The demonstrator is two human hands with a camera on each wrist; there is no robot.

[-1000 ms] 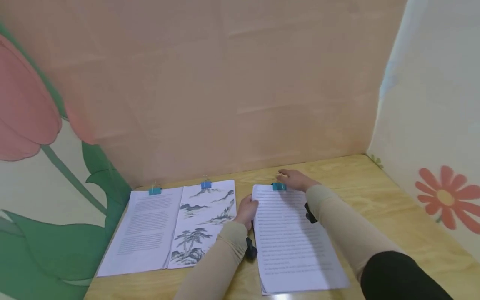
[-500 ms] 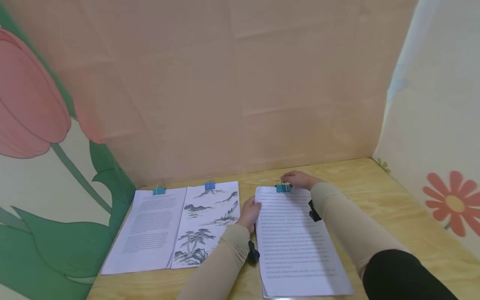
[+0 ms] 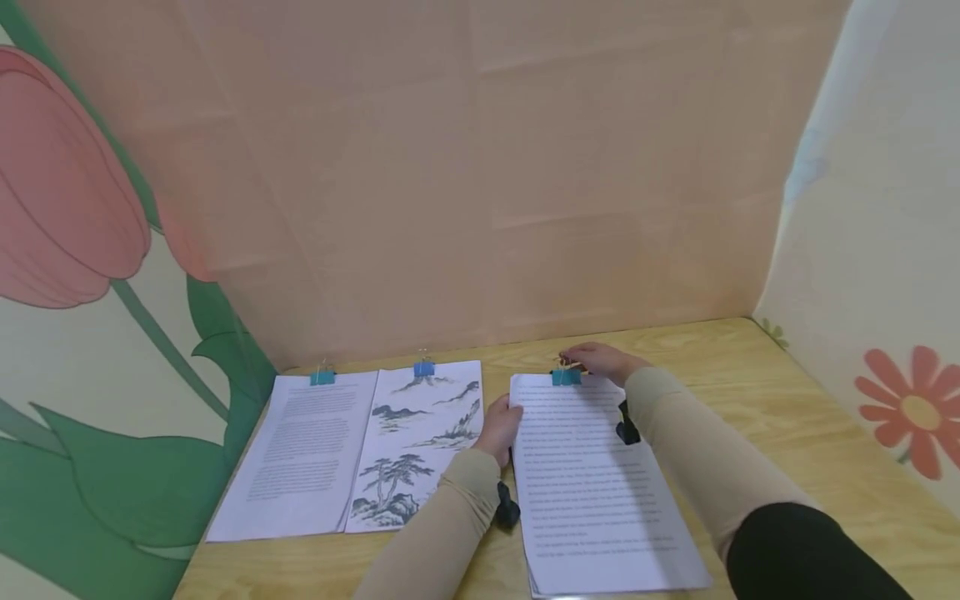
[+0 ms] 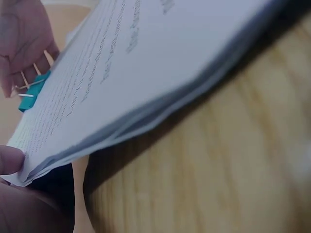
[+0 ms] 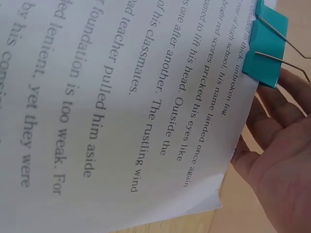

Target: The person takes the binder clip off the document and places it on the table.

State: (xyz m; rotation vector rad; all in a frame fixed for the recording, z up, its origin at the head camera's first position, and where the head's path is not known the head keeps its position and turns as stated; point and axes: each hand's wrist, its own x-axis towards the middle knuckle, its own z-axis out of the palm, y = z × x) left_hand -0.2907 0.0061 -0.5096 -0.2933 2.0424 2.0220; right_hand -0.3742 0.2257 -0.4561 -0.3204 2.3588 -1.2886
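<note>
Paper stack [image 3: 585,500], white, printed, with teal clip [image 5: 267,48]

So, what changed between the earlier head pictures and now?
The fingers of the right hand dipped slightly toward the clip; the camera view shifted a little. The left hand still holds the left edge of the printed stack; the landscape drawing stayed put.

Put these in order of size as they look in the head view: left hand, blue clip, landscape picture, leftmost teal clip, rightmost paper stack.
Largest to smallest:
1. rightmost paper stack
2. landscape picture, though partly covered
3. left hand
4. blue clip and leftmost teal clip: too alike to rank
</note>
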